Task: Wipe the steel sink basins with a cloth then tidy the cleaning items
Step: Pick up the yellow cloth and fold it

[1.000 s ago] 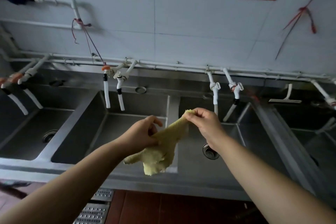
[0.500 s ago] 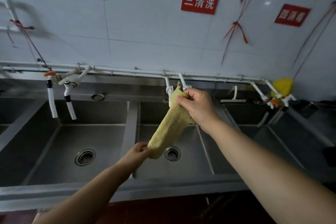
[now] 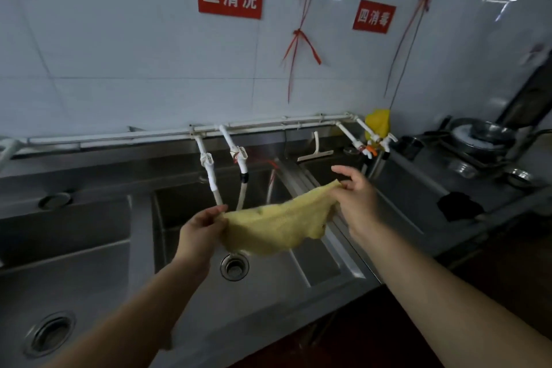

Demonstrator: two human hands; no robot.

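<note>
Two hands hold one cloth (image 3: 274, 228) by its opposite ends, spread in the air above the drain (image 3: 234, 266). The left hand (image 3: 199, 231) pinches the near-left corner between thumb and curled fingers; the right hand (image 3: 357, 199) pinches the far-right corner, its other fingers loosely extended. Between them the cloth sags in a shallow curve, its lower edge hanging just above the drain without touching the basin (image 3: 298, 266) floor.

My reading is that the cloth is being opened out, either to fold it into a pad for wiping or to hang it up; which of the two I cannot tell. Next it needs lowering flat onto the steel, or draping over something.

Pale yellow, the cloth has a fine waffle weave and a ragged, limp edge, so it should drape and bunch easily. Brushed steel surrounds the drain, dull and smooth with square walls. Behind the drain two white taps (image 3: 227, 170) hang from a wall pipe; right of it, beyond the divider, lies a white squeegee (image 3: 316, 153).
</note>
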